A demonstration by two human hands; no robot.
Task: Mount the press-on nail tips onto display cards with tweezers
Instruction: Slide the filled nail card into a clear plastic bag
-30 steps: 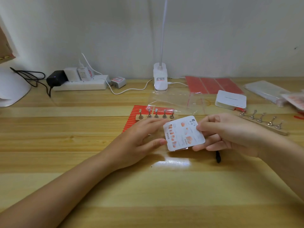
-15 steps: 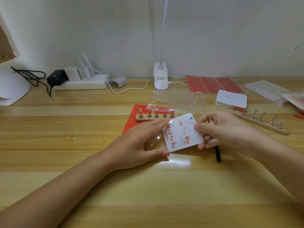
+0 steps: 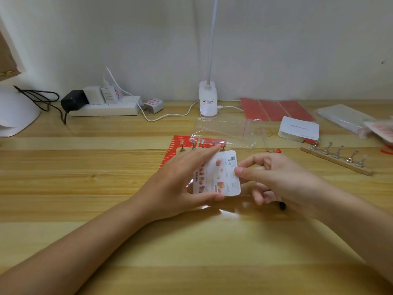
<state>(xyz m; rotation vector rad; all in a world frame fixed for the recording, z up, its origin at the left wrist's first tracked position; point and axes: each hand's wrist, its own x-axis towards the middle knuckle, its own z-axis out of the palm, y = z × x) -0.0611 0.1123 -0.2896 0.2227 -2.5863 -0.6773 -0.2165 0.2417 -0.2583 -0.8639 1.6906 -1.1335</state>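
A white display card (image 3: 221, 175) with orange printed pictures stands tilted between both hands above the middle of the wooden table (image 3: 85, 188). My left hand (image 3: 178, 186) holds its left and lower edge, thumb under it. My right hand (image 3: 274, 179) pinches its right edge with thumb and forefinger. A black tool tip (image 3: 282, 206) sticks out below my right hand. A wooden nail stand (image 3: 203, 145) with metal holders sits on a red striped sheet (image 3: 176, 145) just behind the card.
A second nail stand (image 3: 338, 159) lies at the right. A stack of white cards (image 3: 298, 129), clear bags (image 3: 225, 133), red sheets (image 3: 274, 110) and wrapped packs (image 3: 344, 118) lie behind. Lamp base (image 3: 208, 102) and power strip (image 3: 106, 108) stand by the wall.
The card has been tipped more upright and turned, and both hands have shifted closer around it. My left fingers now reach higher behind its top edge.
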